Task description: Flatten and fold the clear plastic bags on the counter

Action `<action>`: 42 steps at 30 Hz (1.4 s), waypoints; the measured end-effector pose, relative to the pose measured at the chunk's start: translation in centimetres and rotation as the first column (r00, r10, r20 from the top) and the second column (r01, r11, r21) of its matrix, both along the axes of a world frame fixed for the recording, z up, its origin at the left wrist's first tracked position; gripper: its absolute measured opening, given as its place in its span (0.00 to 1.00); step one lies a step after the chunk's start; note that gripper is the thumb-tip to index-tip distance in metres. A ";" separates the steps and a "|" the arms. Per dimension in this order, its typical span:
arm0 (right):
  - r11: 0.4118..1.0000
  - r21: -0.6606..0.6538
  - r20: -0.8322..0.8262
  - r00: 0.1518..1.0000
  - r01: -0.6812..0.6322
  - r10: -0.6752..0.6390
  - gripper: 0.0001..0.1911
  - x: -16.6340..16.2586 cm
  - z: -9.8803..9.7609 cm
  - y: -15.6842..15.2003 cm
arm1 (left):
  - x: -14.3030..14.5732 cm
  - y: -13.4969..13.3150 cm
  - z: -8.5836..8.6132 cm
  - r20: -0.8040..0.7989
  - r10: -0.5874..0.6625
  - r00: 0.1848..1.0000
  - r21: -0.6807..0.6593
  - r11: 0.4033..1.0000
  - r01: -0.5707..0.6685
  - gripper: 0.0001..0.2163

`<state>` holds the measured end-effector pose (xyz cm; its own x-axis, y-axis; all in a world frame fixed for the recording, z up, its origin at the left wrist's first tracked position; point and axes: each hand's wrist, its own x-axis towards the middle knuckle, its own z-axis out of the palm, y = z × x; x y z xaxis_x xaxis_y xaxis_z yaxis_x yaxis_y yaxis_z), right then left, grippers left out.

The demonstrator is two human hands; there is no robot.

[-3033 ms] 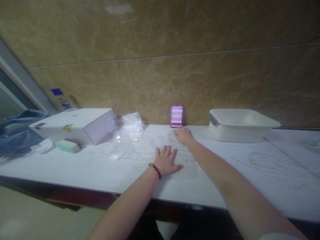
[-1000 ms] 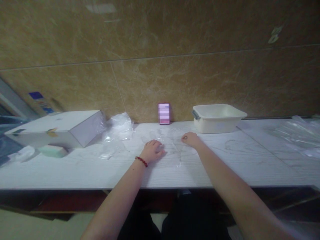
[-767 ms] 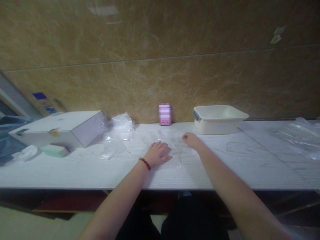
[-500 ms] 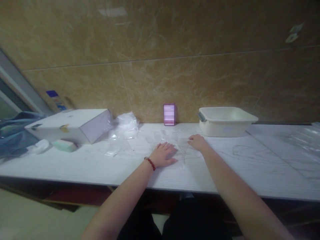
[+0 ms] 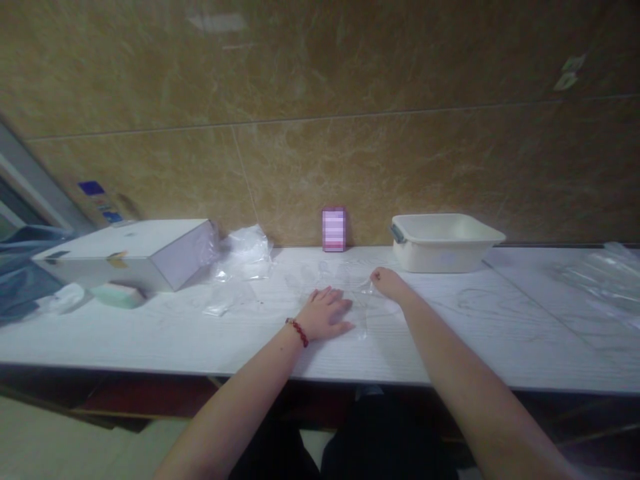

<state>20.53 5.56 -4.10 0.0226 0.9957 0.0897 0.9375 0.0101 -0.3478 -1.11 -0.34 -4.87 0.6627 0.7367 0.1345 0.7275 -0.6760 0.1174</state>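
A clear plastic bag (image 5: 359,313) lies flat on the white wood-grain table (image 5: 220,347), partly under my left hand. My left hand (image 5: 325,315), with a red bead bracelet at the wrist, rests on the bag with its fingers spread. At the bag's right edge, my right hand (image 5: 389,283) is closed, pinching the thin plastic and raising it slightly. The bag's far edge is hard to make out against the table.
A cream plastic basin (image 5: 445,257) stands behind my right hand. A phone (image 5: 334,230) leans against the wall. To the left are crumpled clear plastic (image 5: 245,253), a white box (image 5: 125,247) and a sponge (image 5: 117,295). More clear plastic (image 5: 605,280) lies far right.
My right hand has closed its fingers on the bag's right edge and lifted it a little. My left hand stays spread on the bag. The view has shifted slightly.
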 end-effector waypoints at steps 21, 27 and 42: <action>0.998 0.055 -0.184 0.982 -0.019 0.029 0.06 -0.8 1.4 -1.0 | 2.3 2.0 1.6 0.007 -0.242 0.970 -0.102 0.965 0.241 0.27; 0.997 0.049 -0.325 0.944 -0.052 0.065 0.06 -1.3 1.1 -1.0 | 2.2 2.9 0.5 0.358 -0.101 0.928 -0.132 0.979 0.158 0.15; 0.969 -0.005 -0.576 0.793 -0.248 0.200 0.10 -4.8 0.0 -1.8 | 3.5 4.0 -0.4 0.648 0.715 0.262 -0.753 0.549 0.364 0.14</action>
